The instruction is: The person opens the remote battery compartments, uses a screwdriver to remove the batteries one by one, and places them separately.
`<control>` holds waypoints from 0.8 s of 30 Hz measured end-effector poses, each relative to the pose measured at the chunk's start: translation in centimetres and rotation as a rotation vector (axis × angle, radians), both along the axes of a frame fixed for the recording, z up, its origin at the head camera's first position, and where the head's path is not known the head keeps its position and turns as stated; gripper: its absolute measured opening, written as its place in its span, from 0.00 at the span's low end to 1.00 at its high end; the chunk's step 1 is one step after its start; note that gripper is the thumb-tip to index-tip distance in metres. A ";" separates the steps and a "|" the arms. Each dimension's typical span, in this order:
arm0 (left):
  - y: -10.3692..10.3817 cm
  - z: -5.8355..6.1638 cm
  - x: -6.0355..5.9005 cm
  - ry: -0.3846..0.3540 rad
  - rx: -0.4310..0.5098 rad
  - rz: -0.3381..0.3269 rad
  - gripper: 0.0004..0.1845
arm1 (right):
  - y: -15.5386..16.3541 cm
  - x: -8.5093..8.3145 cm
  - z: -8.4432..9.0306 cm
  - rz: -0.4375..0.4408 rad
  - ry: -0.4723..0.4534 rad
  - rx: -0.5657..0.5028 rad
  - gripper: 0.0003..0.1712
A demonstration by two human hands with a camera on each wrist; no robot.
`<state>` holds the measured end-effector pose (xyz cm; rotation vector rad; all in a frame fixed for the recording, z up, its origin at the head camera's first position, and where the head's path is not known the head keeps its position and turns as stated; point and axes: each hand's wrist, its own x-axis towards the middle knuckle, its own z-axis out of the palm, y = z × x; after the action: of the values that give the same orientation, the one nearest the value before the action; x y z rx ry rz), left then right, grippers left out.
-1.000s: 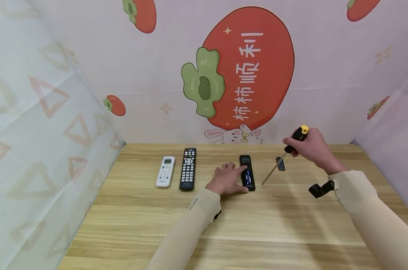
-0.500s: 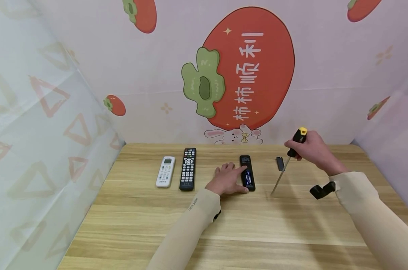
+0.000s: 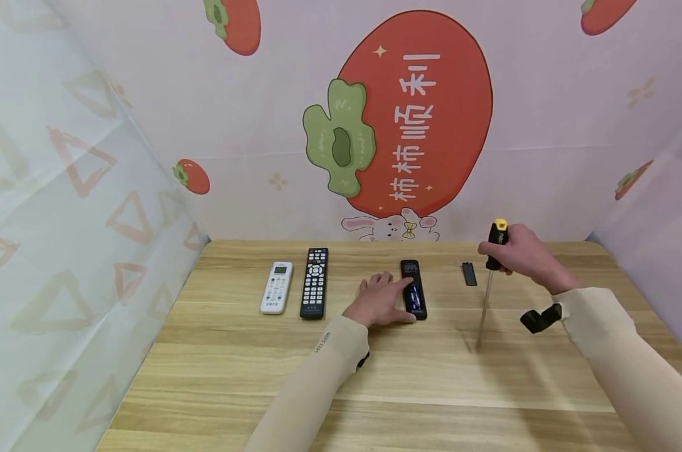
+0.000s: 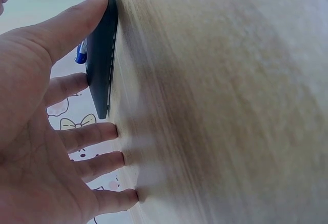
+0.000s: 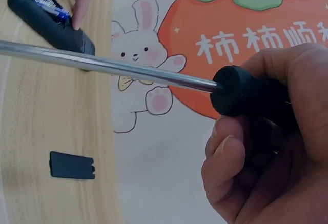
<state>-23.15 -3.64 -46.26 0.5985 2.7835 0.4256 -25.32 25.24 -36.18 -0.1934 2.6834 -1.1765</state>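
In the head view a black remote control (image 3: pixel 411 270) lies face down with its battery bay uncovered. Blue batteries (image 5: pixel 50 2) show inside the bay. My left hand (image 3: pixel 377 301) rests on the table at the remote's left side, fingers spread; its thumb touches the near end and its index finger lies on the back. My right hand (image 3: pixel 521 252) grips the black and yellow handle of a screwdriver (image 3: pixel 484 311), whose long metal shaft points down toward the table, right of the remote. A small black battery cover (image 3: pixel 469 274) lies between the remote and my right hand.
To the left on the wooden table (image 3: pixel 216 358) lie a white remote control (image 3: pixel 276 287) and a longer black remote control (image 3: pixel 315 282), both buttons up. A printed cloth backdrop (image 3: pixel 250 125) rises behind the table's far edge.
The screwdriver has swung from a slant toward the remote to nearly upright, its tip moving right and toward me. The left hand and the remote stay where they were.
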 end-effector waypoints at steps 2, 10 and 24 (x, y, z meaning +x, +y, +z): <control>0.0 0.1 0.0 0.001 0.001 0.000 0.45 | 0.1 0.0 -0.1 0.008 -0.017 0.022 0.15; -0.1 0.0 0.1 -0.002 0.003 0.001 0.45 | 0.9 -0.5 -1.0 0.031 -0.050 0.096 0.16; 0.0 0.2 0.1 0.000 0.002 -0.001 0.44 | 3.2 -1.5 -2.8 0.033 -0.119 0.188 0.17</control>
<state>-23.05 -3.68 -46.09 0.6000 2.7827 0.4280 -26.77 28.43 -39.01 -0.1327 2.6549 -0.8895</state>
